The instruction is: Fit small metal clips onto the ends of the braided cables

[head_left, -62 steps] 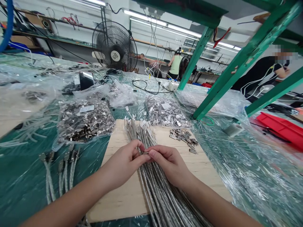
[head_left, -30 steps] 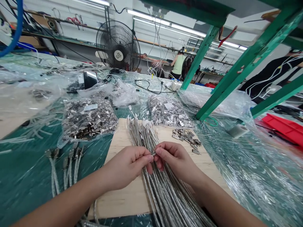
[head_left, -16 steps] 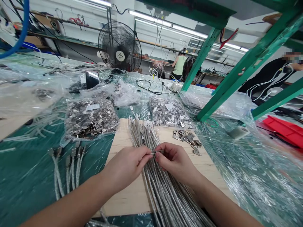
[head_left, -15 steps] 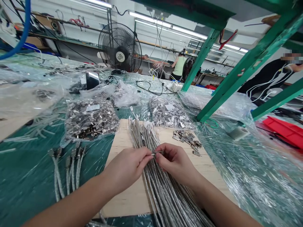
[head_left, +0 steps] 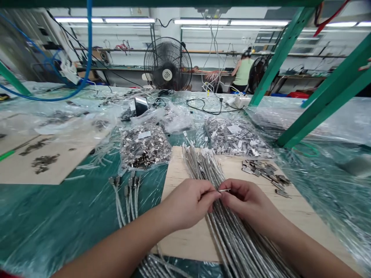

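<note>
Left hand (head_left: 193, 202) and right hand (head_left: 249, 200) pinch 1 slim piece (head_left: 225, 190), lower frame, right of centre, over the cable bundle (head_left: 232, 227); probably light, stiff, slippery; best held by its edges.

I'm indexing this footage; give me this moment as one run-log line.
left hand: pinching; right hand: pinching; held: small thin piece; below: cable bundle across wooden board; right of bundle: loose metal parts
</note>
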`<state>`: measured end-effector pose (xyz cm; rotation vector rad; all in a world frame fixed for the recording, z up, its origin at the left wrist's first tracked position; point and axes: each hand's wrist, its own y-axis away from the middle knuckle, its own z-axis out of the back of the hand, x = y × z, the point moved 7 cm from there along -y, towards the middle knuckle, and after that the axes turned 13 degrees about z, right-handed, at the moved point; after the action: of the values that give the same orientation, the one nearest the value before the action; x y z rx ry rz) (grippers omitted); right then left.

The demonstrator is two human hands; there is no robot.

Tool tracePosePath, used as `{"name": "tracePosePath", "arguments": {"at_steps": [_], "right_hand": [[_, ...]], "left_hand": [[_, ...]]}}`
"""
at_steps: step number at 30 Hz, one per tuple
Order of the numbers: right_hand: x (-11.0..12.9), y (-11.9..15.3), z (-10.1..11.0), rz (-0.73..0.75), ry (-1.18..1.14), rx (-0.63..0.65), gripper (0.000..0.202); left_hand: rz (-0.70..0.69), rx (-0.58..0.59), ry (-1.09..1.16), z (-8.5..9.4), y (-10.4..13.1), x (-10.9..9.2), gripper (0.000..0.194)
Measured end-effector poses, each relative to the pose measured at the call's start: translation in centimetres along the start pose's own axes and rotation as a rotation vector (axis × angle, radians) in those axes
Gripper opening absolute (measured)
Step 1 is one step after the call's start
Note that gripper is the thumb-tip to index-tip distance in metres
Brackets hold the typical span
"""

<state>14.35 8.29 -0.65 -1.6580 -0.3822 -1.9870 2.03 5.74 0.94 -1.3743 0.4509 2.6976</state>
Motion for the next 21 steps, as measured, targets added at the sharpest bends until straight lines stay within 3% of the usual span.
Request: {"name": "tracePosePath", "arguments": {"at_steps": [3,5,8,10,12,16,21], "right_hand": [[-0.3,0.0,-0.1,-0.039,-0.071,0.002,0.019],[-0.6,0.0,0.0,-0.056,-0.093,-0.010,0.022],[-0.9,-0.1,0.1,-0.073,-0.096,-0.022,0.024],[-1.0,-0.1,0.2,-0.076,-0.088,-0.021,0.024],[-1.0,-0.1,0.2,-0.073,-0.083,-0.020,0.024],[-0.9,-0.1,0.2,-0.064,-0.081,-0.021,0.024],[-0.9,-0.1,0.2,-0.054,-0.089,-0.023,0.024]], "left_hand": [[-0.001,0.011,-0.058,0.8,0.2,-0.6,0.032],[0.063,-0.038,-0.184,2.6,0.3,-0.3,0.038],[0.262,-0.279,-0.442,8.1,0.4,1.9,0.046],[0.378,-0.411,-0.521,11.7,0.6,4.1,0.039],[0.472,-0.474,-0.582,14.2,0.4,6.5,0.028],[0.529,-0.491,-0.606,15.6,-0.4,9.6,0.018],[0.498,-0.635,-0.525,16.8,-0.2,9.3,0.019]]}}
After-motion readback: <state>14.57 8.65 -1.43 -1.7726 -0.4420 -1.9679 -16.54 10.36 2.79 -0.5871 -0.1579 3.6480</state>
